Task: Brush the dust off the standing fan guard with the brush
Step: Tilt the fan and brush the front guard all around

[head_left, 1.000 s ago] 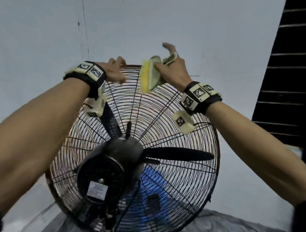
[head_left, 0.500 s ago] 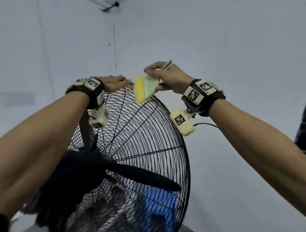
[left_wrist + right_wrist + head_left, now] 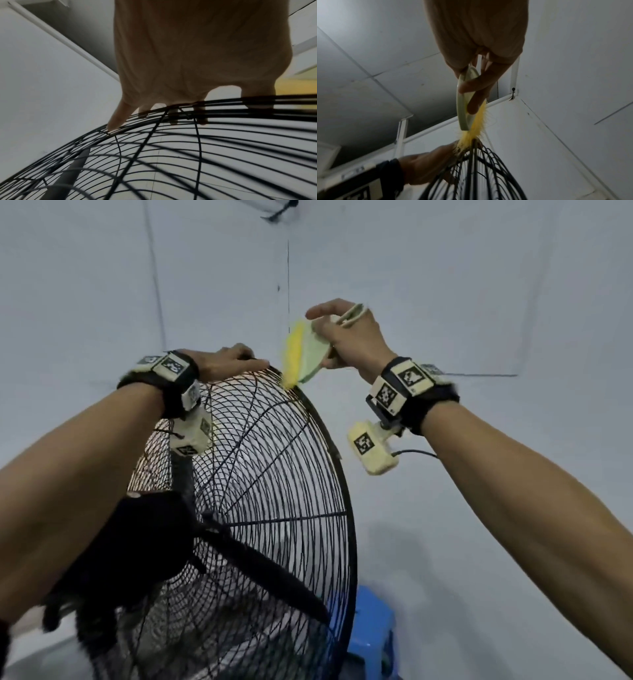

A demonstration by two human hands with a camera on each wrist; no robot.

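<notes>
At the guard's top rim [image 3: 310,402], the right hand [image 3: 352,340] grips the brush [image 3: 308,354] — yellow bristles pointing down onto wire, just right of the rim-clutching left hand [image 3: 226,364].

Pale grey floor [image 3: 479,594], black standing fan [image 3: 274,508] on it, blue stool [image 3: 371,642] just behind the fan

A blue plastic stool [image 3: 371,642] stands on the floor (low right) before a pale wall [image 3: 479,285].
</notes>
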